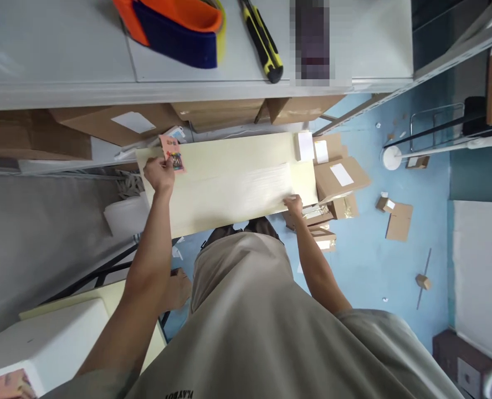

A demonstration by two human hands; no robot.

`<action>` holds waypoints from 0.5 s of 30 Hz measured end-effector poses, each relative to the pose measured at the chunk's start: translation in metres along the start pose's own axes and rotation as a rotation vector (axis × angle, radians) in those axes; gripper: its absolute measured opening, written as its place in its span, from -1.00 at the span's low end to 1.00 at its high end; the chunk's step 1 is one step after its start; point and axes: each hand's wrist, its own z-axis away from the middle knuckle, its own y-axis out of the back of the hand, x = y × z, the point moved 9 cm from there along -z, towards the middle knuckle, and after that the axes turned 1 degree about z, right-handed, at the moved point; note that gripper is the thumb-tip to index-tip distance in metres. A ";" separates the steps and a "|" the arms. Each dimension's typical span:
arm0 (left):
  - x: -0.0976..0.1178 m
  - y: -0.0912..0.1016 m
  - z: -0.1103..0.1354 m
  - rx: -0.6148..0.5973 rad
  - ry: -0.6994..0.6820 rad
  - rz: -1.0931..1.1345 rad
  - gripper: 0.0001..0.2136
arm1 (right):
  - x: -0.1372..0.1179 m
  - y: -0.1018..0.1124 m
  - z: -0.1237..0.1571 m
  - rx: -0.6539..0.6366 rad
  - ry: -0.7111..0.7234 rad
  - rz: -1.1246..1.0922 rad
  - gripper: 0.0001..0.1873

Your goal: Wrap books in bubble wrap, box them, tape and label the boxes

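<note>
My left hand (160, 173) is at the left end of the pale yellow tabletop (221, 158). Its fingers are closed on the lower edge of a small orange-pink printed packet (172, 149) with a colourful picture. On the tabletop lies a thin, whitish, wrinkled sheet (262, 185), whose exact material I cannot make out. At the sheet's lower right corner, near the table's front edge, my right hand (293, 205) has its fingers pinched together on it. A small white stack or box (305, 146) stands at the far right corner of the tabletop.
Above the table runs a grey shelf (83, 61) with a tape dispenser (175, 33) and a yellow-black utility knife (262, 41). Cardboard boxes (341, 180) are piled at the table's right on the blue floor. A white bin (127, 215) stands left. Behind my left arm is a white box (50, 338).
</note>
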 end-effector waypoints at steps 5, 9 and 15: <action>0.040 -0.094 0.063 -0.102 0.045 0.197 -0.77 | 0.004 -0.006 -0.028 -0.134 0.073 0.091 -0.57; 0.062 -0.232 0.146 -0.432 0.164 0.494 -0.56 | 0.001 -0.009 -0.050 -0.208 0.167 0.108 -0.81; 0.025 -0.352 0.216 -0.415 0.460 0.352 -0.65 | 0.006 -0.020 -0.069 -0.357 0.269 0.067 -0.63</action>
